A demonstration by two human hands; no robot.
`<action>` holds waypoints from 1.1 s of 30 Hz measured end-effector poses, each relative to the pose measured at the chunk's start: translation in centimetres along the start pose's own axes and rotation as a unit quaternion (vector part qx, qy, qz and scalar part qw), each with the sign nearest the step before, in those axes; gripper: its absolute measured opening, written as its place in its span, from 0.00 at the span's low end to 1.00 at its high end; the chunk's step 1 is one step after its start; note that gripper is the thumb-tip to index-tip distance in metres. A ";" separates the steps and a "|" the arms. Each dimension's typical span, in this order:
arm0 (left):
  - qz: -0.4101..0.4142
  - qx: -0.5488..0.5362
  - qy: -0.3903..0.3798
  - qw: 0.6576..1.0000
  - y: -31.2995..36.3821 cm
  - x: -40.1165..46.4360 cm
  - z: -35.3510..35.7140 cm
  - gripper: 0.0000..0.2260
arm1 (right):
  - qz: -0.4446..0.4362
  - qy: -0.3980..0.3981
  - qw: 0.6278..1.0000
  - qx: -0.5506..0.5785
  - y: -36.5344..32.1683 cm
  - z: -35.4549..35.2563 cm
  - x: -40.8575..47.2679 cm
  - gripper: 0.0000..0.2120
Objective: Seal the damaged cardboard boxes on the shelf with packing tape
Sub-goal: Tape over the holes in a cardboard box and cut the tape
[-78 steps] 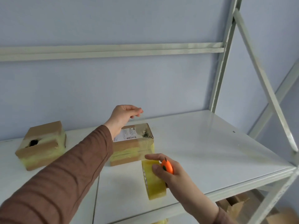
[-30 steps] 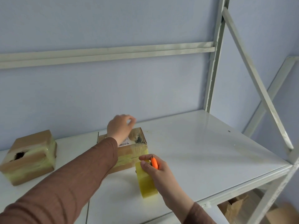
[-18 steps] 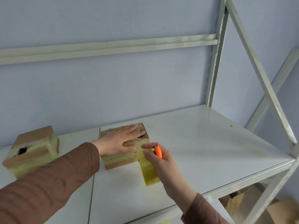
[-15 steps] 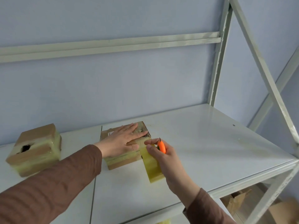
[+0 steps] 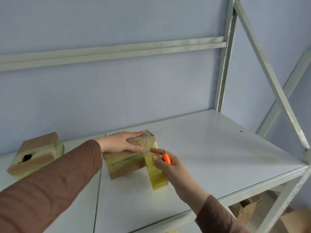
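A small cardboard box (image 5: 124,163) wrapped in yellowish tape sits mid-shelf. My left hand (image 5: 120,142) lies flat on its top, fingers straight, pressing down. My right hand (image 5: 170,167) grips a roll of yellow packing tape (image 5: 156,172) together with a small orange cutter (image 5: 166,158), just right of the box's near corner. A strip of tape runs from the roll up over the box's right end. A second box (image 5: 36,154) with a dark hole in its top stands at the far left of the white shelf (image 5: 210,148).
The metal upright (image 5: 223,68) and diagonal brace (image 5: 269,71) rise at the right. A horizontal rail (image 5: 109,52) crosses the blue wall behind. More cardboard boxes (image 5: 249,209) sit on the level below, at the bottom right.
My left hand came down from above the box and now lies flat on its top. My right hand brought the tape roll up against the box's right end.
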State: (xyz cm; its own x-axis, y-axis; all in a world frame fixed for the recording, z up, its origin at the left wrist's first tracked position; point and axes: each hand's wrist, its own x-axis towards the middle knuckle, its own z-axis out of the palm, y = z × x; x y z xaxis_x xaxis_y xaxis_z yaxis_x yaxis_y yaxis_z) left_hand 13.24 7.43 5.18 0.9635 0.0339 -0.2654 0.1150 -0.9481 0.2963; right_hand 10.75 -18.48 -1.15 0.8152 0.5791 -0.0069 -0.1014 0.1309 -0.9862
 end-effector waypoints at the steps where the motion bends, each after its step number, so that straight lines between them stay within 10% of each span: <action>1: 0.010 -0.077 -0.041 0.996 0.2 0.0 -0.9 0.35 | -0.014 -0.011 1.000 0.020 -0.6 -0.1 0.2 0.18; 4: 0.028 -0.145 -0.074 0.986 0.5 0.0 -2.5 0.24 | -0.056 -0.023 0.996 0.058 -2.2 -0.4 1.0 0.26; 13: 0.189 0.086 0.232 0.950 -1.1 0.1 -0.2 0.22 | -0.134 -0.007 0.991 0.017 -3.1 -0.5 3.1 0.17; 19: 0.118 0.174 0.132 0.969 -2.2 0.7 -0.2 0.49 | -0.122 -0.074 0.989 -0.027 -3.3 -0.3 5.8 0.11; 26: 0.125 0.001 0.100 0.987 -3.2 1.5 -0.8 0.27 | -0.115 -0.008 0.988 -0.102 -4.6 2.0 8.4 0.06; 33: 0.100 0.093 0.043 0.990 -3.4 2.1 -1.0 0.26 | -0.036 0.028 0.994 -0.104 -1.2 0.5 3.5 0.18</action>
State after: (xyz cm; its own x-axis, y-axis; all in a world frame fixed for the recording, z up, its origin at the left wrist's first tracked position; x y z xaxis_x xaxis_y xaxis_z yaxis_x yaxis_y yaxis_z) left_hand 15.12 11.04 4.53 0.9806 -0.1403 -0.1367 -0.1182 -0.9803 0.1583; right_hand 13.46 -16.21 0.10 0.8467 0.5284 0.0620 0.0739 -0.0014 -0.9973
